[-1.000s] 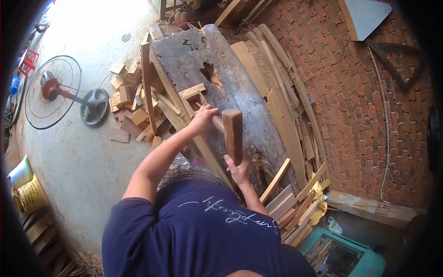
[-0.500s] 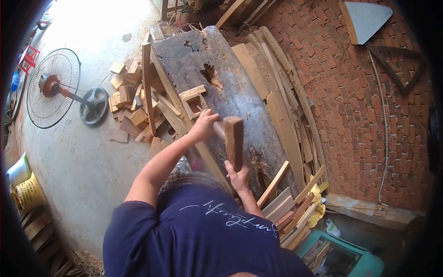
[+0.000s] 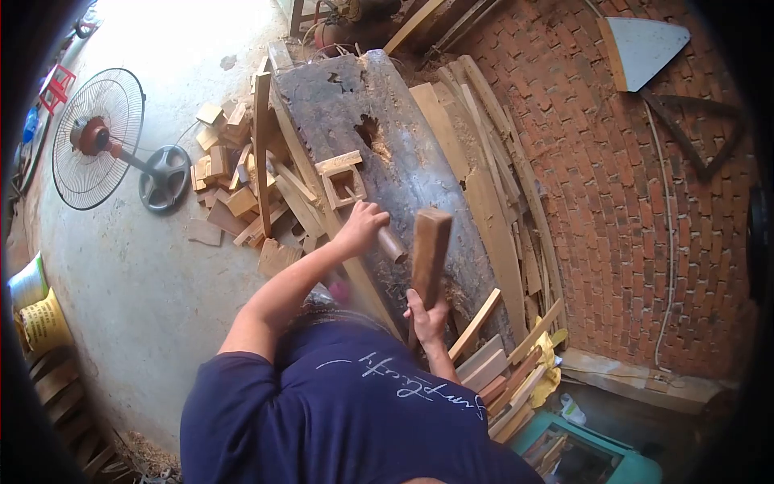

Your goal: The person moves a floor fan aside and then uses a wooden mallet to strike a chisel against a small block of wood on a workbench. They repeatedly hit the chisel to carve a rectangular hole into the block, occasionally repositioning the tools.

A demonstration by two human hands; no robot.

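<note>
My left hand is wrapped round a chisel, whose handle end sticks out toward me. The chisel's far end points into the hollow of a small wooden block on the worn workbench slab. Against the block's far side lies a short wood strip. In my right hand is a wooden mallet, gripped low and held raised. Its thick block stands just right of the chisel handle, apart from it.
Left of the bench lies a heap of wood offcuts, with a standing fan beyond it. Long boards line the bench's right side before a brick wall. Wood strips and a green-framed case sit near my right side.
The mallet has swung to the right, away from the chisel handle, whose end now shows clearly. My left hand stays round the chisel. The whole view has shifted slightly.
</note>
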